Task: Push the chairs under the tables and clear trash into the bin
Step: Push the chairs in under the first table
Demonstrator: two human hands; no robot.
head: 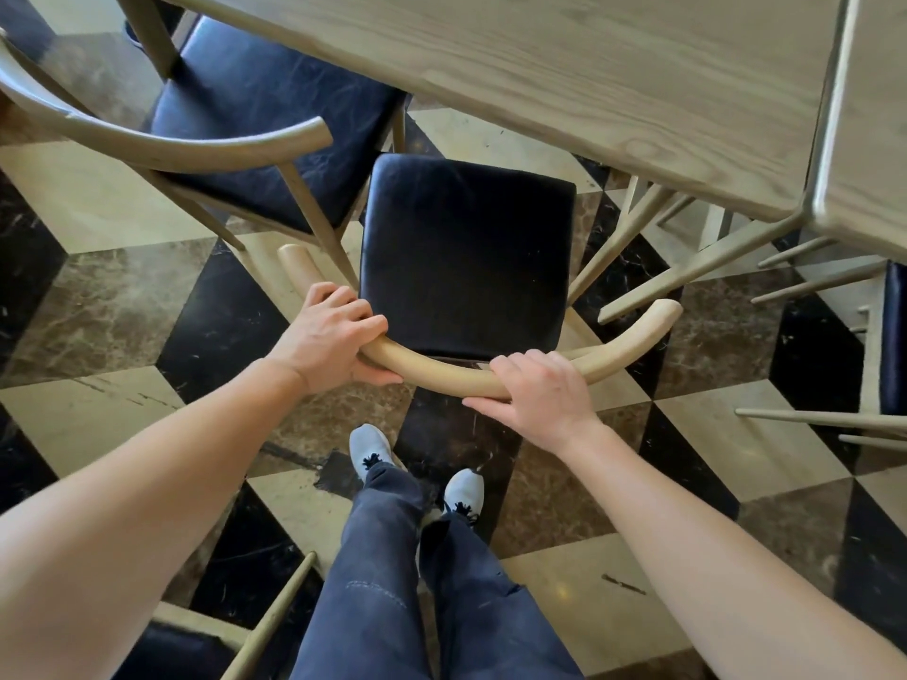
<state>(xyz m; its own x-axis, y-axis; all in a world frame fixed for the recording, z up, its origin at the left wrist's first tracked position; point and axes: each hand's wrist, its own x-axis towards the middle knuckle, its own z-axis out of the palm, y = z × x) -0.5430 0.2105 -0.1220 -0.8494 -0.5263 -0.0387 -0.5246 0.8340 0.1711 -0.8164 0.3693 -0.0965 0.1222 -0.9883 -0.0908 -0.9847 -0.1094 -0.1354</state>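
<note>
A wooden chair with a black cushioned seat (466,252) stands right in front of me, facing the wooden table (613,85). Its curved pale backrest rail (441,373) runs across the middle of the view. My left hand (329,336) grips the rail's left part and my right hand (535,390) grips its right part. The seat's front edge sits just short of the table edge, so most of the seat lies outside the table. No trash and no bin are visible.
A second chair with a black seat (265,110) stands at the left, partly under the table. More chair legs (810,267) and another chair show at the right, and one at bottom left (196,645). My feet stand on a checkered marble floor (122,306).
</note>
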